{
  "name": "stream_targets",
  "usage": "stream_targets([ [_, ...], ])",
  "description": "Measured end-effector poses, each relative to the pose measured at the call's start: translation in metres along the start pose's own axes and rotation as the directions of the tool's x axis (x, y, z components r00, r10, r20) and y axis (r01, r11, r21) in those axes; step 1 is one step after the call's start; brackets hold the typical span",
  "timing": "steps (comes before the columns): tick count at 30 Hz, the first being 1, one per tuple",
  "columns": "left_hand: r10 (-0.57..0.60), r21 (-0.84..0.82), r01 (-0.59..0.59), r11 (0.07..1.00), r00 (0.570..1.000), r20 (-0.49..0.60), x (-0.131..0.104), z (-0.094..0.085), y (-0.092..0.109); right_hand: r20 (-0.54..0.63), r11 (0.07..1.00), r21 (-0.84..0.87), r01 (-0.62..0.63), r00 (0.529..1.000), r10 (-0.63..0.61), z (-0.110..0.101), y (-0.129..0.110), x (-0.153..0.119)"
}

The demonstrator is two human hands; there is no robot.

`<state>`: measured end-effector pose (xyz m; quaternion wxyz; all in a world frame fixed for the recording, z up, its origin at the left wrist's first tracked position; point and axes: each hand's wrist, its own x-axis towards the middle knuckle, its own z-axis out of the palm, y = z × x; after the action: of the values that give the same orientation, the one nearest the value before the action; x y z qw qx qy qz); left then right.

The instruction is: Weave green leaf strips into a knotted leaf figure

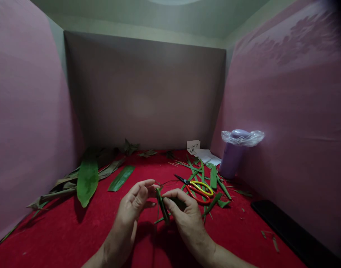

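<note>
My right hand (185, 214) pinches a small folded green leaf piece (163, 209) between thumb and fingers, above the red cloth. At its left side is my left hand (133, 208), thumb and fingers apart, fingertips close to the leaf's upper end; whether they touch it I cannot tell. A thin dark thread (167, 182) extends from near the leaf's top toward the scissors, and another thin strand hangs down beside the leaf. Scissors (198, 189) with one yellow and one red handle lie just beyond my right hand.
Cut leaf strips (213, 176) are scattered around the scissors. Large green leaves (87, 182) and dried ones lie at left. A purple tumbler (232, 158) with plastic wrap stands at right, near white papers (206, 156). A black flat object (287, 227) lies along the right edge.
</note>
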<state>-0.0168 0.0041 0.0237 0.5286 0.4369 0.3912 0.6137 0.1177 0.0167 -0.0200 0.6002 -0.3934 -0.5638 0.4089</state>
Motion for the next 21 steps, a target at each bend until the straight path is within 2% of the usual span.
stream_targets([
  [2,-0.035,0.000,0.035,0.999,0.999,-0.021,0.0024,-0.0027,0.0014,-0.008,1.000,-0.010,0.011,1.000,-0.011,-0.0005,0.0005,-0.0001],
  [5,-0.032,0.124,0.036,0.992,0.999,-0.036,0.0065,-0.0073,-0.0008,-0.007,0.996,-0.052,0.071,0.997,-0.072,-0.0010,-0.0004,-0.0023],
  [10,0.030,0.231,-0.042,0.972,0.998,0.058,0.0061,-0.0074,-0.0046,0.018,0.978,-0.100,0.181,0.983,-0.181,-0.0016,-0.0014,-0.0067],
  [14,0.030,0.212,-0.041,0.976,0.998,0.058,0.0049,-0.0067,-0.0048,0.046,0.963,-0.124,0.240,0.971,-0.236,-0.0023,-0.0015,-0.0079],
  [21,0.021,0.063,-0.030,0.998,0.990,0.141,0.0014,-0.0071,-0.0053,0.016,0.966,-0.106,0.234,0.972,-0.233,-0.0034,-0.0002,-0.0069],
])
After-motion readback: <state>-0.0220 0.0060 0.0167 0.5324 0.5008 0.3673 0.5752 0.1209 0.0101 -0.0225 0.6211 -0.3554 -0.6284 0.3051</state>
